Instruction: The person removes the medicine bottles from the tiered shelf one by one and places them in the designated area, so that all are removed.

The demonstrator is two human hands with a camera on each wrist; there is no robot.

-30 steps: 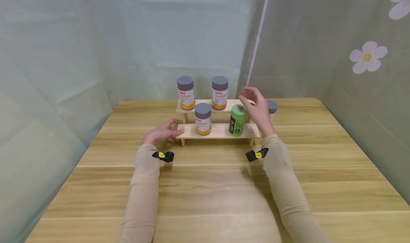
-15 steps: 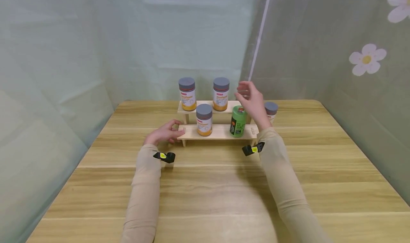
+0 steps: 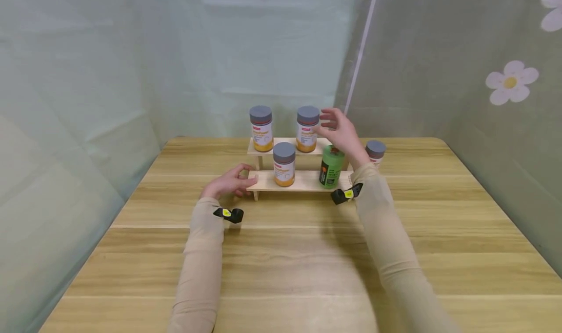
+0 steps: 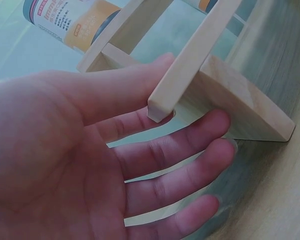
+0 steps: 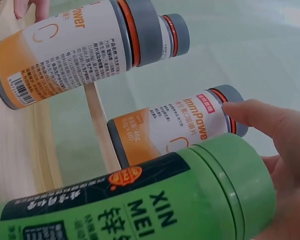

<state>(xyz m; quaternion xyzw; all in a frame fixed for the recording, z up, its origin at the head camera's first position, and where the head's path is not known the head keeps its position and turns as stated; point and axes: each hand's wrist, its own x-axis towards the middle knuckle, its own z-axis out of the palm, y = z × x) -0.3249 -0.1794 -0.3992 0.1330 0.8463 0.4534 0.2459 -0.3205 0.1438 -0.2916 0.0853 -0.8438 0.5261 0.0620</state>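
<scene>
A two-tier wooden display rack (image 3: 303,181) stands on the table. My left hand (image 3: 228,182) pinches the left end of its lower board, thumb above and index finger beneath; the other fingers spread loosely in the left wrist view. On the upper tier are two grey-capped supplement bottles, a left one (image 3: 262,130) and a right one (image 3: 306,133). My right hand (image 3: 341,133) is at the right one, its thumb overlapping the label near the cap, fingers loosely bent beside it. Below, a green bottle (image 5: 200,185) and another grey-capped bottle (image 3: 284,167) stand on the lower tier.
Another grey-capped bottle (image 3: 375,151) stands on the table right of the rack, partly hidden by my right arm. The wooden table (image 3: 281,255) reaches toward me. Behind it hangs a pale curtain (image 3: 175,69).
My right hand has moved left, from above the green bottle to the right-hand bottle on the upper tier. My left hand keeps its hold on the rack. The view shifts slightly.
</scene>
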